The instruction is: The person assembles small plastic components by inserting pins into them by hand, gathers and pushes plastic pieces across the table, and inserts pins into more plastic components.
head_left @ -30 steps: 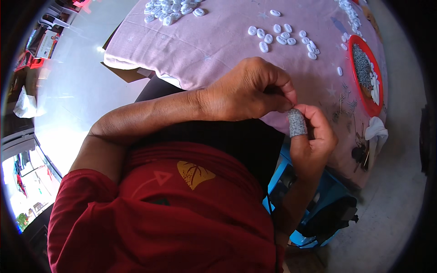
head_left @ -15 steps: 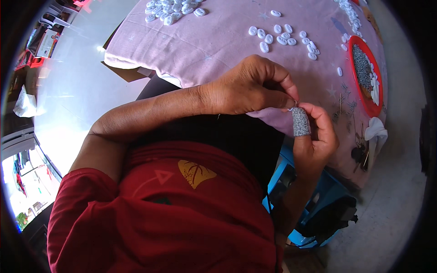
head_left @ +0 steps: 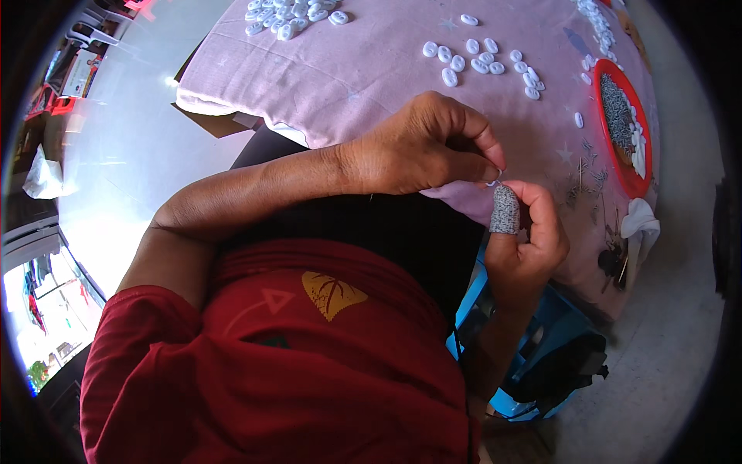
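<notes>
My left hand point(head_left: 421, 147) reaches across from the left with thumb and forefinger pinched. A small white piece point(head_left: 491, 184) shows at those fingertips, mostly hidden by them. Close below and to the right is my right hand point(head_left: 533, 232), its thumb and forefinger pressed together at the tips. What they pinch, if anything, is too small to make out. A grey speckled knitted finger sleeve point(head_left: 505, 210) covers the right thumb. Both hands are over the near edge of the pink cloth-covered table point(head_left: 371, 85).
Loose white oval pieces point(head_left: 479, 66) lie beyond my hands, with a larger pile point(head_left: 287, 17) farther left. At the right, a red basin point(head_left: 648, 166) holds small grey metal parts point(head_left: 616, 108) and white pieces. Scattered metal bits point(head_left: 591, 176) and a white cloth point(head_left: 640, 219) lie nearby.
My right hand has shifted slightly left, with its thumb and forefinger a little lower from the left fingertips. The left hand stays nearly still.
</notes>
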Tool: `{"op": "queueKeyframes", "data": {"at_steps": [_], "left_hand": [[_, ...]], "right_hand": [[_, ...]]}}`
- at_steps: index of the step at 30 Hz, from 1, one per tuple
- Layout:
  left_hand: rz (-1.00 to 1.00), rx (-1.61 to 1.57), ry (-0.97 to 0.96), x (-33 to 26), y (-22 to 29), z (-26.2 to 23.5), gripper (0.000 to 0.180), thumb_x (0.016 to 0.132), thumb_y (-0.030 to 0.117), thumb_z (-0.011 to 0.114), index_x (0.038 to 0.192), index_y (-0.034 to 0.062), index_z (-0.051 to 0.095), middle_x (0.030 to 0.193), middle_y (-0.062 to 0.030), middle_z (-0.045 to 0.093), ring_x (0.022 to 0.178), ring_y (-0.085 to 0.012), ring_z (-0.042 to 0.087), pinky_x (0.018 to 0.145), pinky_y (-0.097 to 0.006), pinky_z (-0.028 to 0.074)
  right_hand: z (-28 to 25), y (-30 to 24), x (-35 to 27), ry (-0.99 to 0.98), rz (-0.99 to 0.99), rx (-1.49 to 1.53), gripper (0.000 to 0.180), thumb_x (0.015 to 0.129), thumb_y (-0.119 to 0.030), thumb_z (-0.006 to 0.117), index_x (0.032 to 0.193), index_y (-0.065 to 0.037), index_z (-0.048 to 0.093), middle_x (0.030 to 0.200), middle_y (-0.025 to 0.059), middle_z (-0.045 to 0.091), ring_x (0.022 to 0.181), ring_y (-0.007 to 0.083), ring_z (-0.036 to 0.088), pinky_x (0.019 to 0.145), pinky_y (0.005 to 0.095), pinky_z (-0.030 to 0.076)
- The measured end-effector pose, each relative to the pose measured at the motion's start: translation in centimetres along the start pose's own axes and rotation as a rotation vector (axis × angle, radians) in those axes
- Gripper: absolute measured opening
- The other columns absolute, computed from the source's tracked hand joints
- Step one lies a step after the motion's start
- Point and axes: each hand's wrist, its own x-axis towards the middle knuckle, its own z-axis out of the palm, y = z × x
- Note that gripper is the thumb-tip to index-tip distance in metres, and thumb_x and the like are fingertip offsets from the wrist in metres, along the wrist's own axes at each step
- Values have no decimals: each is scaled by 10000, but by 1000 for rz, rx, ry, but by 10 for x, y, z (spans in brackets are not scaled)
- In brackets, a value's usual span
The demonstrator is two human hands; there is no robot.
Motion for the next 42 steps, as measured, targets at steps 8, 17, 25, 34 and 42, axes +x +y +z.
{"op": "queueKeyframes", "data": {"at_steps": [8,17,25,34,42], "left_hand": [[7,22,-23,0,2,2,106,887,29,657,982,-13,680,850,-16,670,797,-51,603,715,-194,486],[20,40,-26,2,2,3,103,887,30,655,977,-12,681,841,-11,668,783,-50,605,695,-193,486],[-8,-16,-26,7,3,-5,101,893,48,655,978,2,683,838,9,655,775,-31,572,676,-183,453],[-24,-33,-32,8,-7,-7,115,891,56,658,989,0,682,843,6,652,783,-37,573,685,-187,454],[-41,-124,-33,7,-9,-6,132,887,60,664,998,-8,680,870,-13,671,819,-46,595,734,-192,476]], "right_hand": [[-1,3,4,17,-75,-32,93,803,-1,596,889,-17,626,766,119,609,671,269,624,569,325,484],[-3,1,6,-37,14,47,82,801,7,606,881,-8,618,738,105,603,628,229,608,563,304,474],[-3,11,11,-38,23,165,144,805,22,588,943,15,625,789,103,626,722,181,614,659,275,483],[-2,13,9,-42,6,101,165,814,0,588,972,1,634,792,83,607,698,184,587,602,285,454],[7,11,9,9,-105,-13,107,827,-34,603,932,-18,610,779,114,600,683,276,608,584,348,471]]}}
